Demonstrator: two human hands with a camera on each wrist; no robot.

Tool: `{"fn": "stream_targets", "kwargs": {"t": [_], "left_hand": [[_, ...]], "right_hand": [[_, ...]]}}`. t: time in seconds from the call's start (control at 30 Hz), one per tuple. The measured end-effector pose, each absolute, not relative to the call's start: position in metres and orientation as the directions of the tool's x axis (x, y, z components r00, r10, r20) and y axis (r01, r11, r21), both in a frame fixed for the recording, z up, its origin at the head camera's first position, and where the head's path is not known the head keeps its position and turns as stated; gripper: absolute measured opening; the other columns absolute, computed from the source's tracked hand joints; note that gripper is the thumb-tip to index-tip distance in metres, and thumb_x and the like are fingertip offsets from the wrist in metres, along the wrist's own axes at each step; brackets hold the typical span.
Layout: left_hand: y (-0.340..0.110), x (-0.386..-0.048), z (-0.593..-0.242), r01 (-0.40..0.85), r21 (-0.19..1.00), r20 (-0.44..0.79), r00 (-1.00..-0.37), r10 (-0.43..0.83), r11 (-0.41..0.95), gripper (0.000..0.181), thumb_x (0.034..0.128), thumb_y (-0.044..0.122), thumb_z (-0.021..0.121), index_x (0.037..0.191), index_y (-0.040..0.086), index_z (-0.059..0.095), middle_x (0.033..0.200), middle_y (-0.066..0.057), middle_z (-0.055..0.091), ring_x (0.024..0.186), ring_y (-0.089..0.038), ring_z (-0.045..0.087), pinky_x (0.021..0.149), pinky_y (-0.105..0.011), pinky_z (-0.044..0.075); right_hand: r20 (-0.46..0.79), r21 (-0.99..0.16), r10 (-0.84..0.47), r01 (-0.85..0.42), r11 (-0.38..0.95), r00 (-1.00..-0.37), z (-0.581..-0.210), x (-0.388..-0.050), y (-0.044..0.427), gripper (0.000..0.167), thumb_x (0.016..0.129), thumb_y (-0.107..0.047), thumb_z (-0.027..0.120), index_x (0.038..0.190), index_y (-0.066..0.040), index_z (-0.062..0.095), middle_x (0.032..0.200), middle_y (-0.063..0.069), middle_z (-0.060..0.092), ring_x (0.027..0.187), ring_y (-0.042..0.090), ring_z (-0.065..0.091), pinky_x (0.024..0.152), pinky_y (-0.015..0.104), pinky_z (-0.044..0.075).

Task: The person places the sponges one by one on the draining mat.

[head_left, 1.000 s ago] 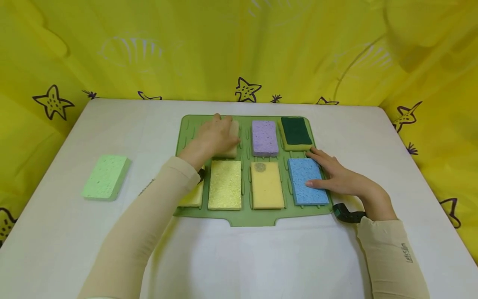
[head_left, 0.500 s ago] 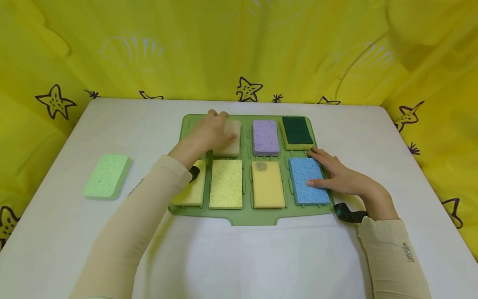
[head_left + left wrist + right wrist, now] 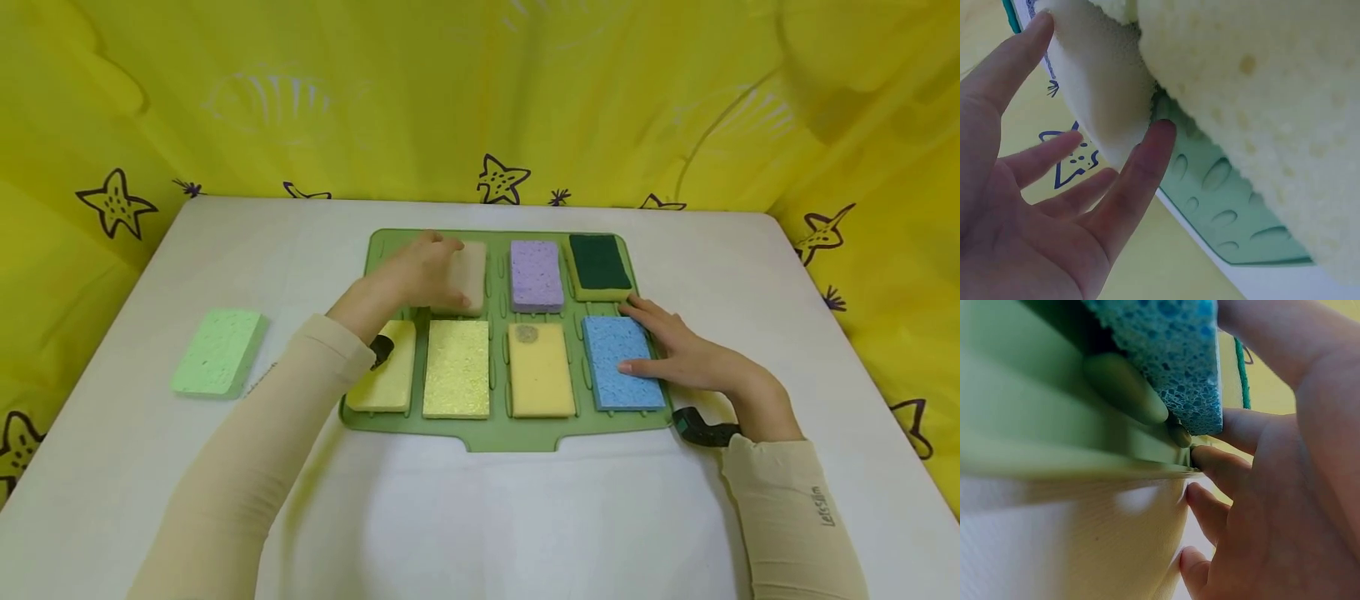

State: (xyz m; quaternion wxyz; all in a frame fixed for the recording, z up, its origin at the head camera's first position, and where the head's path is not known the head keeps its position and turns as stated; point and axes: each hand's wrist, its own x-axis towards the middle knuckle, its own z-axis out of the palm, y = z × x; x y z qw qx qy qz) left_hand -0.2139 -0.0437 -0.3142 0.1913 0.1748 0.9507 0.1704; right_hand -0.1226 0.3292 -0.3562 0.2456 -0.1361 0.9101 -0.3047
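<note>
A cream sponge (image 3: 471, 275) lies in the back row of a green ridged mat (image 3: 510, 440). My left hand (image 3: 420, 273) is at its left side, fingers spread; the left wrist view shows a fingertip touching the sponge (image 3: 1100, 75). Part of that sponge is hidden by the hand. At the mat's front right corner lies a blue sponge (image 3: 611, 342). The thumb of my right hand (image 3: 678, 358) rests on it, while the other fingers reach along its far right edge, uncurled. In the right wrist view the blue sponge's (image 3: 1172, 369) porous side faces the fingers.
A purple sponge (image 3: 536, 275) and a green-topped scouring sponge (image 3: 602, 265) fill the mat's back right. Yellow sponges (image 3: 456, 371) and a spotted pale orange sponge (image 3: 542, 375) lie in front. A light green sponge (image 3: 220, 352) sits apart on the white table (image 3: 525, 533).
My left hand has drawn left and its fingers have loosened, so more of the cream sponge shows. The right hand stays on the blue sponge.
</note>
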Motion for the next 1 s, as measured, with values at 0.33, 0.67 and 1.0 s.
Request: {"fn": "stream_targets", "kwargs": {"t": [0.33,0.67,1.0], "left_hand": [[-0.038,-0.209,-0.321,0.257,0.344,-0.268,-0.895,0.356,0.903,0.078,0.0869,0.048,0.072,0.143,0.002,0.045,0.151,-0.022,0.037,0.12,-0.033,0.051,0.105,-0.05,0.047],[-0.05,-0.205,-0.313,0.274,0.358,-0.236,-0.898,0.371,0.892,0.073,0.0957,0.041,0.062,0.152,0.005,0.034,0.158,-0.023,0.029,0.141,-0.04,0.037,0.115,-0.052,0.037],[-0.069,-0.197,-0.302,0.299,0.35,-0.197,-0.903,0.382,0.888,0.068,0.0969,0.039,0.061,0.153,0.009,0.035,0.157,-0.022,0.029,0.138,-0.042,0.041,0.102,-0.059,0.047]], "right_hand": [[-0.362,-0.629,-0.399,-0.095,0.772,-0.843,-0.358,-0.123,0.33,0.094,0.09,-0.04,0.07,0.16,-0.013,0.013,0.167,0.018,-0.006,0.151,0.048,-0.009,0.113,0.075,-0.005],[-0.363,-0.634,-0.398,-0.089,0.768,-0.843,-0.356,-0.122,0.329,0.094,0.09,-0.04,0.07,0.16,-0.013,0.014,0.167,0.018,-0.006,0.151,0.048,-0.009,0.114,0.075,-0.005],[-0.36,-0.621,-0.393,-0.097,0.778,-0.846,-0.357,-0.122,0.328,0.093,0.09,-0.039,0.07,0.16,-0.012,0.014,0.167,0.018,-0.004,0.15,0.049,-0.003,0.11,0.079,0.007]]}}
